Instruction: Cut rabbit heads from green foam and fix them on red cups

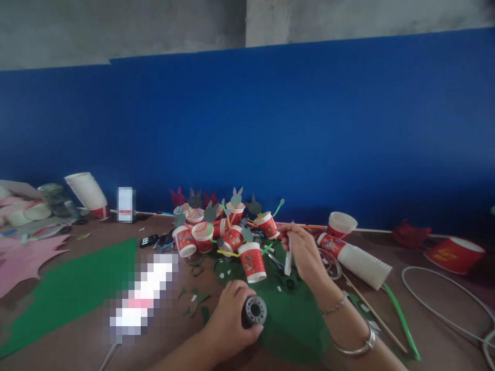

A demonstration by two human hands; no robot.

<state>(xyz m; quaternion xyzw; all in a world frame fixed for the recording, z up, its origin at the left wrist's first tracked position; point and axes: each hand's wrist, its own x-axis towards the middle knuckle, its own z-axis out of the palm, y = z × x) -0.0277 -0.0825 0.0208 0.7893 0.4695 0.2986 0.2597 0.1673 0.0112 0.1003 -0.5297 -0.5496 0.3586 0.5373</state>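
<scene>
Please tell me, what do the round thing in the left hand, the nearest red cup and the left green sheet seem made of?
Round thing: plastic or metal, I cannot tell; its dark side and grey, holed face look rigid.
Cup: probably paper, smooth, with a print on red.
Green sheet: perhaps felt or paper; it looks matt, thin and evenly coloured.

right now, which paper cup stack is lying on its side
The paper cup stack right of the right hand lies on its side; the far-left stack stands, leaning.
</scene>
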